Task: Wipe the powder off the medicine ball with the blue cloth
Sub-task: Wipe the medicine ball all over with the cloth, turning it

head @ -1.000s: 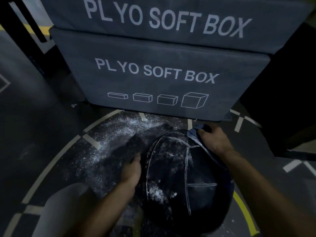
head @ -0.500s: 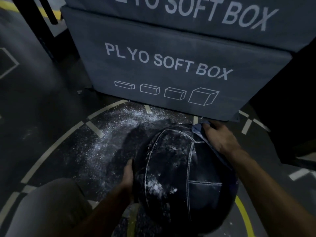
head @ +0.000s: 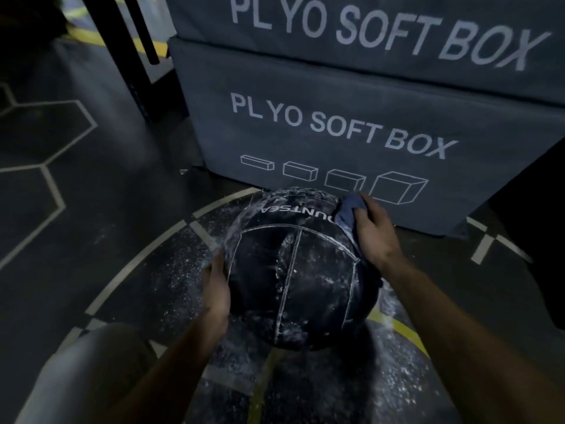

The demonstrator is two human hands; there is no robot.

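A black medicine ball (head: 293,270) with pale seams and smears of white powder sits low in the middle of the head view. My left hand (head: 215,286) presses flat against its left side and steadies it. My right hand (head: 371,231) rests on the ball's upper right, shut on the blue cloth (head: 348,212), which is bunched under the fingers and hangs down the ball's right side. White lettering shows upside down near the top of the ball.
Two stacked grey plyo soft boxes (head: 351,133) stand right behind the ball. White powder (head: 195,246) is scattered over the dark rubber floor around it. A black rack post (head: 128,50) rises at the upper left. My pale trouser knee (head: 82,374) fills the lower left.
The ball has rolled away from me toward the boxes, showing lettering on top. My right hand with the cloth stayed on its upper right, and my left hand stayed on its left side.
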